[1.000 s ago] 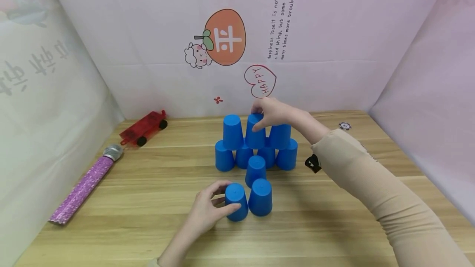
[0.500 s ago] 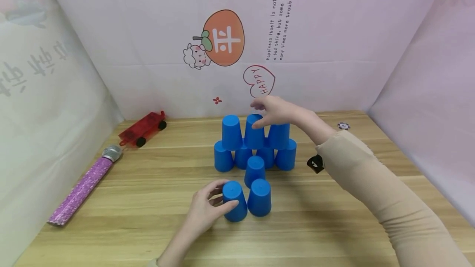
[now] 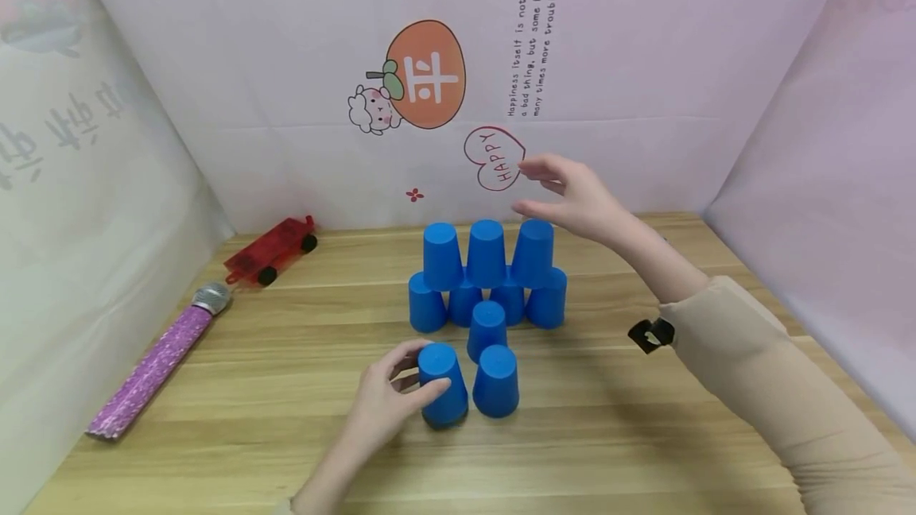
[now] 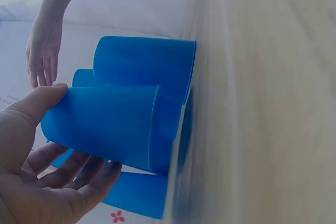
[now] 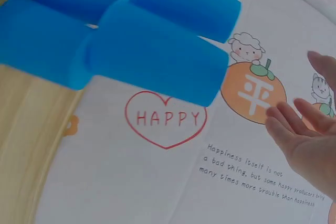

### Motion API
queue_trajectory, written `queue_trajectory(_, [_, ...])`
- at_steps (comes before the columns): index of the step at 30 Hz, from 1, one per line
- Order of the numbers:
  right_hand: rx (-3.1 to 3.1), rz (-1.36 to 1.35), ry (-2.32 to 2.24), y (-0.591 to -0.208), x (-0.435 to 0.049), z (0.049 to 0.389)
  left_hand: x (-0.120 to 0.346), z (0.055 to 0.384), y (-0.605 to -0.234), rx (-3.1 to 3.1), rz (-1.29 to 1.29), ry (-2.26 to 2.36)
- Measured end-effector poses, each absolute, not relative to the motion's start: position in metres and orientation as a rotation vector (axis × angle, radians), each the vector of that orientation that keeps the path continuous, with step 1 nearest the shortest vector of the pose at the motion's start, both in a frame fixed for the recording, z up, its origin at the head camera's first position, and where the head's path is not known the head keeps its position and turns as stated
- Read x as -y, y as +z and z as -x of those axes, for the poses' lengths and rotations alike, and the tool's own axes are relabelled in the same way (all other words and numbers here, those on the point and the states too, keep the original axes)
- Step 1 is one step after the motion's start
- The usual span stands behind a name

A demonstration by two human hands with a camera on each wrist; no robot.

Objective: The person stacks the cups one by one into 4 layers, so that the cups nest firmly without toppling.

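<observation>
My left hand [image 3: 381,404] grips an upside-down blue cup [image 3: 454,402] by its side, thumb in front and fingers behind. In the left wrist view that held cup [image 4: 105,121] has its rim slightly off the table. Just right of it stands another blue cup [image 3: 496,384], with one more cup [image 3: 487,334] behind. Farther back, a lower row of several upturned cups [image 3: 427,304] bears three cups [image 3: 487,255] side by side. My right hand [image 3: 583,201], fingers apart and holding nothing, hovers above the right end of this stack.
A purple glittery microphone [image 3: 157,368] and a red toy wagon [image 3: 272,251] with black wheels lie at the left on the wooden table [image 3: 286,435]. A printed white cloth [image 3: 300,157] hangs at the back and along both sides.
My right hand has let go of the middle upper cup and moved up and to the right. The left hand has shifted slightly left, lifting its cup a little.
</observation>
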State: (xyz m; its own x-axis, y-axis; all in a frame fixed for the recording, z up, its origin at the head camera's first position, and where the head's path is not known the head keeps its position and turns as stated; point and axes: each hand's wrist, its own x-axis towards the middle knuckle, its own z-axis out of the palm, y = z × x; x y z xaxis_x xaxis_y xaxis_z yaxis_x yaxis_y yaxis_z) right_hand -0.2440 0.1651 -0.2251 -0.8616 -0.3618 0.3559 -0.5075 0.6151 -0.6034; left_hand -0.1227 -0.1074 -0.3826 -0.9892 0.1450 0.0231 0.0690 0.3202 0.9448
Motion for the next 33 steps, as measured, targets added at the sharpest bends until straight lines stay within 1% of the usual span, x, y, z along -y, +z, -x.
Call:
queue_trajectory(8, [2.552,-0.737,1.263,-0.243,-0.187,0.216,0.121,0.132,-0.357,-2.616,-0.286,1.78])
queue_trajectory(17, [2.592,-0.623,1.442,-0.281,-0.199,0.181,0.127,0.146,-0.321,-2.717,-0.395,1.769])
queue_trajectory(28, [2.608,-0.587,1.637,-0.331,-0.189,0.138,0.122,0.167,-0.277,-2.796,-0.46,1.811])
queue_trajectory(33, [2.622,-0.604,1.744,-0.349,-0.178,0.127,0.118,0.178,-0.26,-2.863,-0.479,1.816])
